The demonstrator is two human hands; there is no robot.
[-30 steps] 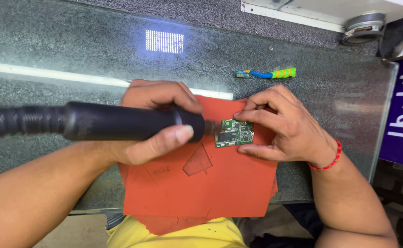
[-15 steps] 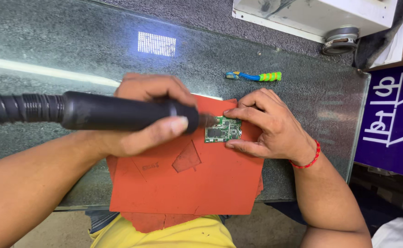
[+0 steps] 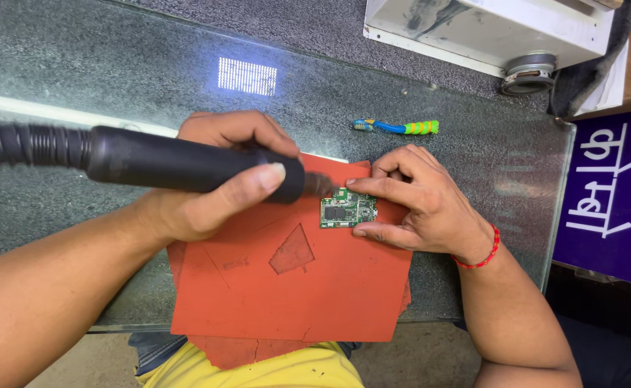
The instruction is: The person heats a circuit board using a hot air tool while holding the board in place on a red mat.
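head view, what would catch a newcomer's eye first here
The black hot-air wand in the left hand, its nozzle aimed at the small green board mid-frame. The right hand pins that board on the orange mat. Behind, a blue-green toothbrush lies on the glass counter.

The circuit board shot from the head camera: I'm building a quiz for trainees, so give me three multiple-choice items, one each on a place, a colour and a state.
1. Where does the circuit board lie?
A on the red mat
B on bare glass
C in a tray

2. What colour is the wrist band?
A blue
B red
C white

3. What does the left hand do?
A rests open
B grips the black tool
C holds the toothbrush

Answers: 1 A, red mat lies under the board; 2 B, red band on the right hand; 3 B, fingers wrap the black tool.
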